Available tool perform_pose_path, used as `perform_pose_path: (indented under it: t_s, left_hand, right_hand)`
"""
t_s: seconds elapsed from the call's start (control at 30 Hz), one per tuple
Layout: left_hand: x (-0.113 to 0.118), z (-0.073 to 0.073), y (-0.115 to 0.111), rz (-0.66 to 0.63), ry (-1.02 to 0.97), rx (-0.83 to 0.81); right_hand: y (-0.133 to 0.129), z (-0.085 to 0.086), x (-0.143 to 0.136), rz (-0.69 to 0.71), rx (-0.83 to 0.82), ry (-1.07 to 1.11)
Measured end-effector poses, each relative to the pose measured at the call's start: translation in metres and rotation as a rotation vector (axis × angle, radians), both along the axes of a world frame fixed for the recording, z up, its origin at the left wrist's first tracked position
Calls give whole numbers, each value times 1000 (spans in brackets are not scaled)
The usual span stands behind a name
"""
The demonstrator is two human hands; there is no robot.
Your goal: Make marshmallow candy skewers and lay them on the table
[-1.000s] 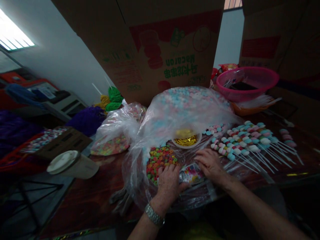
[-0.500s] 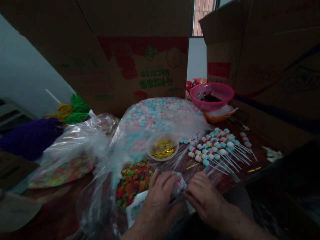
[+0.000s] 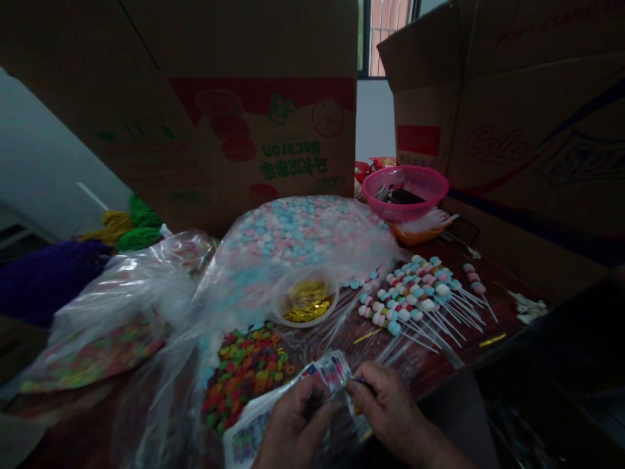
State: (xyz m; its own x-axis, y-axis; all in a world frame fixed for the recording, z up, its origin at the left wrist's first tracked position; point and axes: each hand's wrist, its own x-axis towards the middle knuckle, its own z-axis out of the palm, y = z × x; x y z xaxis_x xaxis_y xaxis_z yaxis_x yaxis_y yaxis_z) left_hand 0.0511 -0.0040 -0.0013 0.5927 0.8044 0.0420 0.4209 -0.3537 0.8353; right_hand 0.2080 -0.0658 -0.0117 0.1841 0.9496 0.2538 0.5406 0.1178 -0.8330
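A printed plastic bag (image 3: 334, 369) with pink and blue marks lies at the table's front edge, over a stack of printed white packaging (image 3: 239, 438). My left hand (image 3: 295, 420) is closed on the bag's left side, fingers curled and thumb bent across. At its right end my right hand (image 3: 390, 404) pinches the bag's edge between thumb and forefinger. A small dark thing shows at those fingertips, too dim to name. Beside the left hand lie colourful ring-shaped candies (image 3: 251, 371). Right of the hands rest several marshmallow skewers (image 3: 415, 293) on white sticks.
A round tub (image 3: 279, 306) holds gold twist ties. Behind it bulges a large transparent bag of marshmallows (image 3: 303, 228). Cardboard boxes (image 3: 263, 39) rise at the back and right. A pink basket (image 3: 405, 212) stands back right, and another candy bag (image 3: 97, 345) lies left.
My view has shifted, so the table things sit slightly left. The hands have opened up more of the printed bag between them, and the left hand sits lower, its fingers more curled.
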Motion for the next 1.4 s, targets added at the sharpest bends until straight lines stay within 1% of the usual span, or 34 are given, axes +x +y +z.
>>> perform_pose_path:
  t_s: [0.07, 0.13, 0.2, 0.3, 0.37, 0.43, 0.47, 0.53, 0.6, 0.7, 0.77, 0.87, 0.9, 0.93, 1.0, 1.1, 1.23, 1.37, 1.4]
  left_hand:
    - [0, -7, 0, -51, 41, 155]
    - [-2, -12, 1, -112, 64, 288]
    - [-7, -15, 3, -125, 54, 386]
    - [-19, -20, 10, -86, 3, 533]
    - [-25, -23, 15, -55, -52, 623]
    - [-28, -26, 18, -32, -100, 662]
    - [-28, -27, 19, -20, -117, 665]
    - [-28, -27, 20, -8, -116, 633]
    - [-30, -26, 22, 5, -108, 583]
    - [-33, -19, 24, 23, -104, 535]
    - [-34, -11, 24, 22, -109, 525]
    - [-32, 2, 22, 9, -115, 498]
    - [-30, 6, 21, -1, -114, 494]
    - [-29, 10, 20, -10, -107, 490]
    - [-29, 16, 18, -35, -90, 488]
    - [-33, 21, 16, -73, -40, 470]
    - [-41, 23, 15, -106, 4, 442]
    - [-46, 25, 16, -167, 34, 407]
    - [-46, 26, 16, -175, 37, 397]
  right_hand:
    - [2, -8, 1, -44, 1, -138]
    - [5, -11, 16, -108, -10, -238]
    - [9, -8, 49, -229, -32, -309]
    - [14, 8, 124, -523, -73, -476]
    - [18, 17, 171, -658, -129, -599]
    - [23, 19, 203, -702, -201, -699]
    - [25, 17, 214, -698, -232, -739]
    - [29, 10, 224, -669, -267, -798]
    - [27, 4, 227, -638, -263, -837]
    - [10, 2, 218, -574, -204, -856]
    - [-8, 5, 203, -460, -36, -838]
    - [-32, 15, 171, -197, 304, -781]
    - [-38, 19, 160, -112, 373, -771]
    - [-41, 24, 150, -47, 400, -774]
    - [-43, 33, 134, 43, 412, -810]
    - [-40, 41, 121, 103, 393, -880]
    - [-36, 40, 119, 147, 393, -943]
    - [-36, 38, 123, 107, 423, -994]
    - [-36, 38, 123, 117, 419, -999]
